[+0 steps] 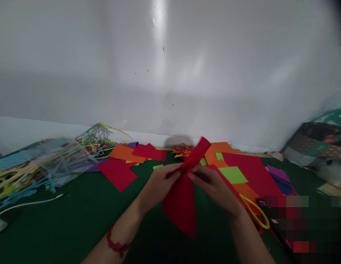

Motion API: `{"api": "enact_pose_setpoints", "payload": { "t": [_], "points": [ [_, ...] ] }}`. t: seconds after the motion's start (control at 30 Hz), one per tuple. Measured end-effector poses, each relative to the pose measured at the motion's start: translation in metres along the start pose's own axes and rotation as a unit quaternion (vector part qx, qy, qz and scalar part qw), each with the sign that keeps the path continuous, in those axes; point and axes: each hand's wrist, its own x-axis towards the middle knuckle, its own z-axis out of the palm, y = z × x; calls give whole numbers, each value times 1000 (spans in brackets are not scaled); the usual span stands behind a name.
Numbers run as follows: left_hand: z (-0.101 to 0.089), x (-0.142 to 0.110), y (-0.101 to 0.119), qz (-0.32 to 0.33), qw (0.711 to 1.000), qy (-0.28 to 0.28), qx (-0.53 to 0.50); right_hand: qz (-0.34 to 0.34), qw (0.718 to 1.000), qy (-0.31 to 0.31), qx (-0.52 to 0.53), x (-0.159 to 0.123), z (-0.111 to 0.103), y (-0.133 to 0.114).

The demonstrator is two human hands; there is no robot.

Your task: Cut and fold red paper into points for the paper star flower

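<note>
A folded red paper (181, 209) hangs between my hands above the green table, fanning out wide at its lower end and narrowing to a strip at the top. My left hand (162, 183) pinches it near the middle from the left. From the other side, my right hand (210, 181) has its fingers closed on the same fold. Just behind the paper's upper part sits an orange spiky paper piece (182, 151). Motion blurs the paper's edges a little.
Red paper squares (118, 174) lie left of my hands. Colourful thin strips (35, 172) are heaped with clear plastic at far left, near a white cable (35, 202). Green paper (233, 175), a large red sheet (255, 172), yellow-handled scissors (255, 211) and a patterned bag (318, 145) are on the right.
</note>
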Motion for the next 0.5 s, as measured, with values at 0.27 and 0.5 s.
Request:
{"api": "enact_pose_setpoints", "payload": {
  "t": [0.27, 0.5],
  "points": [
    [-41, 4, -12, -74, 988, 134, -13, 107, 994, -31, -4, -6, -31, 7],
    [-55, -2, -8, -140, 979, 54, -141, 145, 989, -22, 14, -3, -31, 11]
  ]
}}
